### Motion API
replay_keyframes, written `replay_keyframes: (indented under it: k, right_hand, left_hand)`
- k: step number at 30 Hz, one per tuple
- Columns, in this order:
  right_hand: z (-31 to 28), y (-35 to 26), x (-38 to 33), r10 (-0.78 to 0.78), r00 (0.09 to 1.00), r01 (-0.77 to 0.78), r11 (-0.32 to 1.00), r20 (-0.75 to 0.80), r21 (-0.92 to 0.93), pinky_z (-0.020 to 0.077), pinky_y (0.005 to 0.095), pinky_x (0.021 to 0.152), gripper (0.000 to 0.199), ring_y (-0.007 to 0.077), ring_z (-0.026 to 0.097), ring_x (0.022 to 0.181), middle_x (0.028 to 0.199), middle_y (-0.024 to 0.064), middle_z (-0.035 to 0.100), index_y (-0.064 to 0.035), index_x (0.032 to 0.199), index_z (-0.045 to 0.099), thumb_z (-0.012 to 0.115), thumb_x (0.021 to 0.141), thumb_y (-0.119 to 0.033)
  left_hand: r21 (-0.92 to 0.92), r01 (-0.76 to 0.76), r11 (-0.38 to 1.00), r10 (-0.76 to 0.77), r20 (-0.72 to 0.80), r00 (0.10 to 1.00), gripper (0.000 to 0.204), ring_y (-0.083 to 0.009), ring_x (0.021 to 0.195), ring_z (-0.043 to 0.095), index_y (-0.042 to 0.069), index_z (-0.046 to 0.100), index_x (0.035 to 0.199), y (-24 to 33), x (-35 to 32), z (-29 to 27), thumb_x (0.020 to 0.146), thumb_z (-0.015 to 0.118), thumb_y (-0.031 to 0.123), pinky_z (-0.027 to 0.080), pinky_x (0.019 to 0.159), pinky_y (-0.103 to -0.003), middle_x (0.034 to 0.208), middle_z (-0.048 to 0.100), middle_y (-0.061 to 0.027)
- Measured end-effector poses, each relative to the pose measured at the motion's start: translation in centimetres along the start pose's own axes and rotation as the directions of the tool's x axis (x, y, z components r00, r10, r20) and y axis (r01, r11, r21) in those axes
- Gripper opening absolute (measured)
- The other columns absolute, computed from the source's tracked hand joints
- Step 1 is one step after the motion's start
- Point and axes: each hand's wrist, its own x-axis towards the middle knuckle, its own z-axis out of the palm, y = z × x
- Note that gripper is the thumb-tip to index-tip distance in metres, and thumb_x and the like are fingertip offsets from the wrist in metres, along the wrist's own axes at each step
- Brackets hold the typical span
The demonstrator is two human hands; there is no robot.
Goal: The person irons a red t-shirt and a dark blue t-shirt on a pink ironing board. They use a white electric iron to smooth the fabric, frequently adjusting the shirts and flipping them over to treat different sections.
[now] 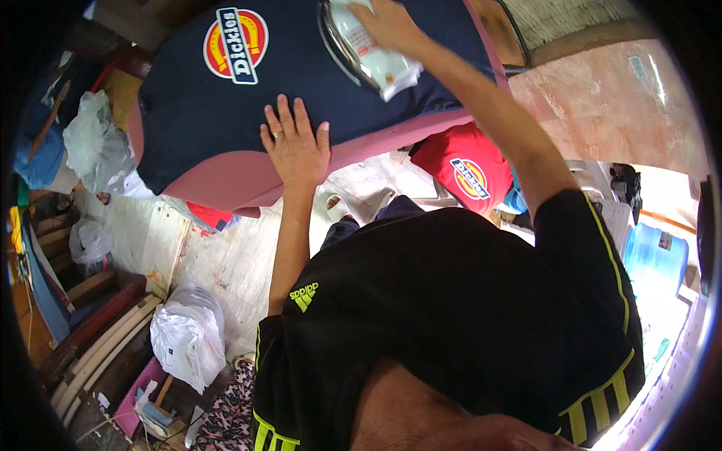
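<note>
The right hand point(387, 24), near the upper edge, is clasped around the upper part of a white clothes iron point(370, 51) with a shiny silver rim; the fingertips are partly hard to make out. The iron rests on a dark navy garment point(218, 113), toward its right side. The left hand point(297, 146) grips nothing: it lies palm down, fingers slightly spread, a gold-coloured ring point(277, 134) on one finger, pressed on the garment's near edge, well apart from the iron.

The navy garment is spread over a pink-covered ironing surface point(218, 180), whose cloth shows along the near and right edges. A round red and yellow emblem point(235, 46) with an upright dark label across it sits on the garment, left of the iron.

Below the surface, to the right, hangs or lies a red garment point(462, 165) bearing a similar emblem. On the left is a bunched clear plastic bag point(96, 143). Lower down, a filled white plastic bag point(188, 334) stands on the pale floor point(244, 278). At the far right is a translucent blue water jug point(654, 259). The person's black shirt point(451, 316), with yellow-green stripes, fills the lower middle.
</note>
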Motion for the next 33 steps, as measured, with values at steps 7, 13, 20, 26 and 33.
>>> replay_keyframes:
  k: [7,13,20,26,33]
  right_hand:
    - [-1.9,2.7,4.9,-0.225,0.892,0.251,0.968,0.393,-0.015,0.0506,0.0536,0.074,0.046,0.0506,0.062,0.089,0.091,0.0326,0.064,0.0049,0.097,0.058,0.052,0.097,-0.040]
    - [-13.0,3.2,-5.4,-0.135,0.645,0.232,0.972,0.752,-0.024,0.0498,0.0466,0.077,0.042,0.0423,0.063,0.082,0.098,0.0216,0.066,-0.0001,0.114,0.058,0.058,0.095,-0.037]
    - [-15.8,4.3,-11.0,-0.130,0.725,0.185,0.983,0.677,-0.010,0.0499,0.0479,0.077,0.041,0.0440,0.063,0.083,0.099,0.0241,0.066,-0.0019,0.115,0.060,0.061,0.093,-0.037]
    - [-8.6,1.2,-3.5,-0.211,0.836,0.207,0.976,0.507,0.066,0.0486,0.0497,0.063,0.037,0.0446,0.063,0.071,0.073,0.0233,0.064,-0.0038,0.099,0.057,0.056,0.097,-0.041]
    - [-1.0,1.8,12.7,-0.333,0.869,0.378,0.924,0.367,-0.056,0.0518,0.0504,0.072,0.046,0.0464,0.065,0.080,0.082,0.0274,0.066,0.0012,0.102,0.062,0.054,0.096,-0.044]
  left_hand:
    - [0.009,-0.001,1.000,0.001,0.027,1.000,0.060,-0.0401,0.143,0.030,0.009,0.045,0.145,-0.8,-0.4,-0.3,0.098,0.047,0.047,0.027,0.112,-0.057,0.156,0.034,-0.0149]
    - [0.010,0.015,1.000,-0.015,0.001,1.000,0.060,-0.0411,0.142,0.033,0.008,0.046,0.144,-0.6,-0.3,-0.8,0.096,0.050,0.045,0.029,0.110,-0.058,0.154,0.037,-0.0159]
    - [0.015,-0.007,1.000,0.008,-0.018,1.000,0.059,-0.0424,0.139,0.037,0.005,0.050,0.139,-0.1,0.4,-0.8,0.093,0.055,0.041,0.032,0.106,-0.058,0.152,0.040,-0.0182]
    - [-0.008,0.008,1.000,-0.008,0.055,0.998,0.061,-0.0430,0.142,0.031,0.005,0.045,0.143,-0.1,0.4,-1.0,0.093,0.054,0.040,0.027,0.110,-0.058,0.156,0.034,-0.0186]
    - [-0.008,0.073,0.997,-0.071,0.145,0.987,0.062,-0.0413,0.145,0.027,0.005,0.043,0.145,0.1,0.5,-2.1,0.094,0.053,0.039,0.022,0.113,-0.057,0.157,0.032,-0.0166]
